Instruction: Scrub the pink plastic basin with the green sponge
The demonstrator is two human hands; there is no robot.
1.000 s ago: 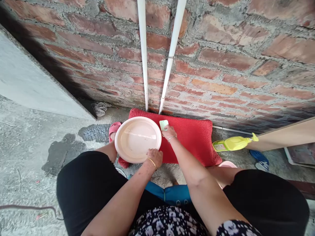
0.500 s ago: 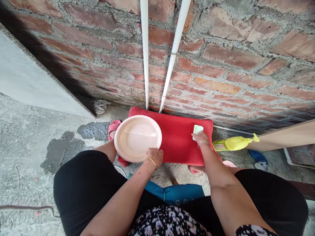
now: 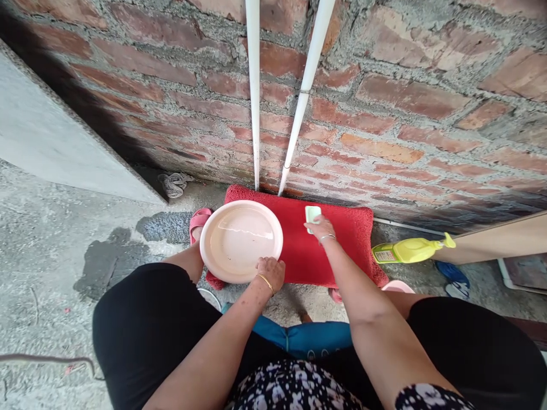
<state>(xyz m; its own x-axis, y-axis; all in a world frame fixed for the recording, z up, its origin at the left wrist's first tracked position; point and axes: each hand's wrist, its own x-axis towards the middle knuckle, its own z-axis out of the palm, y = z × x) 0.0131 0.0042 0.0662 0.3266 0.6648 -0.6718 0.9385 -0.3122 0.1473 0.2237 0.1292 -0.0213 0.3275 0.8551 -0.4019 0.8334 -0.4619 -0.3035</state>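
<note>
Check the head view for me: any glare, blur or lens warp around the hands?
Head view: soft, even daylight and sharp focus; a thin glint on the water in the pink basin; wide-angle warp bends the white pipes and brick courses; left hand and right hand crisp, no motion blur.

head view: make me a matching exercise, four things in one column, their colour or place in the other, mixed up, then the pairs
1 basin
2 mat
3 spray bottle
4 soap bar

a under the right hand
b yellow, lying on the floor right of the mat
c red, against the brick wall
d pink, its rim held by the left hand

Pairs: 1-d, 2-c, 3-b, 4-a
</note>
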